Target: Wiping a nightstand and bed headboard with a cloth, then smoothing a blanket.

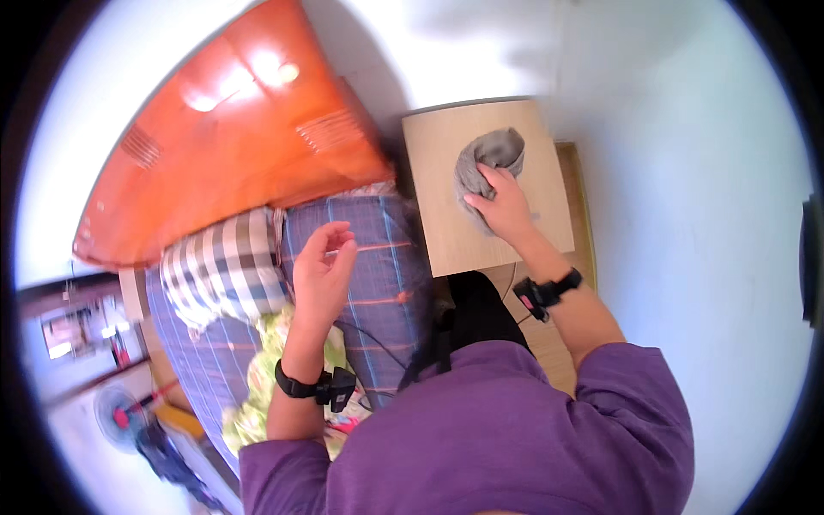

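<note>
My right hand (505, 203) presses its thumb and fingers into a crumpled grey cloth (492, 151) and grips it. This cloth lies bunched on a square, light wood-grain tabletop (434, 212), with one end curling up into a hollow fold. Some of it is hidden beneath my hand. My left hand (324, 267) hovers over the bed, apart from the cloth; its fingers are loosely curled, the thumb stands off them, and nothing shows in it.
Left of the table is a bed with a blue plaid sheet (380, 270), a checked pillow (222, 264) and a yellow-green floral cloth (273, 341). An orange padded headboard (257, 122) rises behind. A dark cable (373, 338) crosses the sheet. The white wall (676, 225) bounds the right; a fan (119, 415) stands far left.
</note>
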### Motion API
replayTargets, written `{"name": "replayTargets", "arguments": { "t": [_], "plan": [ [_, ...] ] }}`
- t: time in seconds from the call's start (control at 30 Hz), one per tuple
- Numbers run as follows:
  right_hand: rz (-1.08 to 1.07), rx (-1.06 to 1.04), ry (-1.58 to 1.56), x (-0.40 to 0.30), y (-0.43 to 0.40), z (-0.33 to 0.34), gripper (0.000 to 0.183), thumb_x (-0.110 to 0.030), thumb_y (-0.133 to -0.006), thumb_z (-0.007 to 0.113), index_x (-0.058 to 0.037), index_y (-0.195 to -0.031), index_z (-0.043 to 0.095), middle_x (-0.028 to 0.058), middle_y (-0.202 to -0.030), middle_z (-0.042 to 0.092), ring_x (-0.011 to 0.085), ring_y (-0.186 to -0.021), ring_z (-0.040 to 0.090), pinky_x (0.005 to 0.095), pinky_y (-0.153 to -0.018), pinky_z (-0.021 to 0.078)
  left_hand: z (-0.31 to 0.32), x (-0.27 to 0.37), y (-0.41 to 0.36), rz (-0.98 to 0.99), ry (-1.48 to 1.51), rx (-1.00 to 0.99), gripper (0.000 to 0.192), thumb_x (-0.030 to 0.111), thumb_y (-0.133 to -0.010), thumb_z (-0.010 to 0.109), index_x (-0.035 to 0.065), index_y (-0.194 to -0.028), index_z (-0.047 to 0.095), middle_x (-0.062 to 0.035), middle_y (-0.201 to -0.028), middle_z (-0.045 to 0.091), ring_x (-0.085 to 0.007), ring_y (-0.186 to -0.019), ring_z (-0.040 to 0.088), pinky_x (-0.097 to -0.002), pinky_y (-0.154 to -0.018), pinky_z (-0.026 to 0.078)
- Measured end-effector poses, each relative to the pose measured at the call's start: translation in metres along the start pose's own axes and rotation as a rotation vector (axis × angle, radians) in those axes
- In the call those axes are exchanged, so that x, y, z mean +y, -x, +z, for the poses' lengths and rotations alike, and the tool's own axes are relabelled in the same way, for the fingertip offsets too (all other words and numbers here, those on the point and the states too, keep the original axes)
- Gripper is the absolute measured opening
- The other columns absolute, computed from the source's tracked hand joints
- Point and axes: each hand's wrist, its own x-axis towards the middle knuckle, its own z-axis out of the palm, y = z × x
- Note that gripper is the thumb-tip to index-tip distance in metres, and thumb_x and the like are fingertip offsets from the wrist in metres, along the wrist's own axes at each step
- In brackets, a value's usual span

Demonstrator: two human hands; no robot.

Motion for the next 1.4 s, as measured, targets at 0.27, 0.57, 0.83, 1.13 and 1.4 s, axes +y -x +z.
{"name": "replayTargets", "arguments": {
  "t": [0.27,0.57,0.83,1.13,1.4],
  "plan": [
    [-0.241,-0.256,0.697,0.094,-0.038,0.076,0.046,-0.025,-0.076,0.063,-0.0091,-0.118,0.055,0.0183,-0.122,0.052,0.0337,-0.115,0.048,0.0461,-0.094,0.0399,-0.014,-0.009,0.075,-0.274,-0.361,-0.422,0.032,0.031,-0.088,0.054,0.0035,-0.103,0.062,-0.0193,-0.087,0.064,-0.0354,-0.082,0.062,-0.0415,-0.075,0.049],
    [-0.188,-1.023,0.381,0.010,0.008,0.107,0.012,-0.012,-0.088,0.054,-0.0017,-0.093,0.058,0.0066,-0.069,0.059,0.0131,-0.055,0.053,0.0289,-0.051,0.0420,0.012,-0.146,0.304,-0.806,-0.319,-0.148,0.034,0.029,-0.092,0.043,0.0016,-0.094,0.063,-0.0170,-0.073,0.062,-0.0313,-0.065,0.061,-0.0401,-0.065,0.049],
    [-0.288,-1.049,0.251,-0.027,0.050,0.168,0.021,-0.003,-0.086,0.049,-0.0030,-0.105,0.056,0.0015,-0.070,0.054,0.0078,-0.056,0.048,0.0220,-0.051,0.0411,0.007,-0.166,0.466,-1.231,1.019,1.089,0.017,0.010,-0.081,0.059,0.0057,-0.097,0.059,-0.0054,-0.069,0.060,-0.0162,-0.057,0.059,-0.0305,-0.049,0.048],
    [-0.213,-1.215,0.195,-0.110,0.177,0.195,0.018,-0.005,-0.088,0.050,-0.0002,-0.103,0.056,0.0033,-0.075,0.057,0.0091,-0.058,0.052,0.0218,-0.054,0.0431,-0.120,-0.289,0.439,-0.917,1.050,1.435,0.030,0.022,-0.081,0.065,0.0047,-0.105,0.057,-0.0037,-0.080,0.060,-0.0169,-0.062,0.056,-0.0304,-0.054,0.048],
    [-0.219,-1.196,0.153,-0.172,0.248,0.209,0.019,-0.006,-0.087,0.053,0.0001,-0.105,0.056,0.0035,-0.079,0.058,0.0091,-0.065,0.054,0.0229,-0.062,0.0453,-0.166,-0.343,0.373,-0.625,0.401,1.569,0.042,0.015,-0.080,0.060,0.0000,-0.116,0.046,-0.0153,-0.088,0.064,-0.0289,-0.079,0.061,-0.0406,-0.068,0.048]
  ]
}}
